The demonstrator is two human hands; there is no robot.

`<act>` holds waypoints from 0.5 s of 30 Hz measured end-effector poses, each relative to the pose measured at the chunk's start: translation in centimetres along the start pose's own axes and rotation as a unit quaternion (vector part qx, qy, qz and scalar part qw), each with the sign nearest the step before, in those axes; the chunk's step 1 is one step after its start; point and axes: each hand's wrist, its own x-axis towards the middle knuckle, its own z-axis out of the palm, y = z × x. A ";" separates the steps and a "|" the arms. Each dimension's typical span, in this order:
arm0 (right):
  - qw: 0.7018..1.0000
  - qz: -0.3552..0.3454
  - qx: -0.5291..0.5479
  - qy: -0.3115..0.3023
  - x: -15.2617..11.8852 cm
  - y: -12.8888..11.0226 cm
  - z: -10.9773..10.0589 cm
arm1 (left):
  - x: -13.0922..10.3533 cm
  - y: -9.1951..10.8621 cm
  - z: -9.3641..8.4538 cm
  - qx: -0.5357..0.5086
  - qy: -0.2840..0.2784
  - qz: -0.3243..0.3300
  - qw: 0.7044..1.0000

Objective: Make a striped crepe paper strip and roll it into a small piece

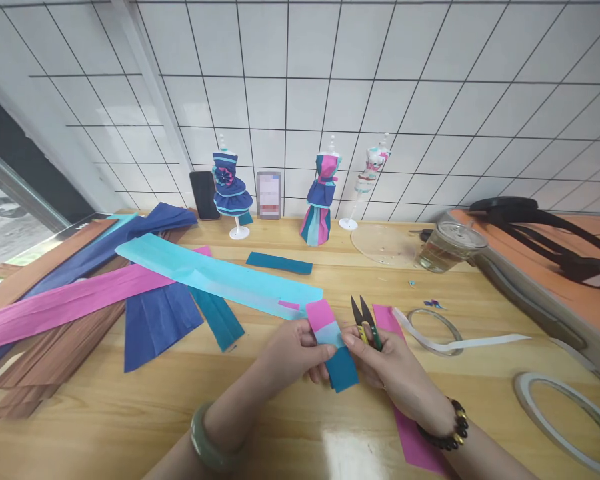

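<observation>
Head: wood-grain table (115, 420), tiled wall (307, 103)

Left hand (300, 350) pinches tricolor strip (329, 335); right hand (397, 370) holds snips (367, 313) at strip's right edge. Dress forms (321, 193) far.

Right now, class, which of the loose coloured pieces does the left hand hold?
The short banded piece: pink, light blue, then dark teal, gripped in the left hand. Those three bands set it apart; the long turquoise strip lies unheld.
</observation>
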 end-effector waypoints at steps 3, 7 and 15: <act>0.999 0.016 0.033 -0.009 0.0 0.3 0.2 | -0.1 0.0 0.4 0.016 -0.011 0.000 1.000; 0.998 0.030 0.054 0.018 0.1 0.1 0.4 | -0.1 -0.1 0.5 0.019 -0.015 -0.001 1.000; 0.998 0.021 0.046 0.028 0.1 0.4 0.3 | 0.0 -0.2 0.5 0.038 -0.032 -0.009 0.999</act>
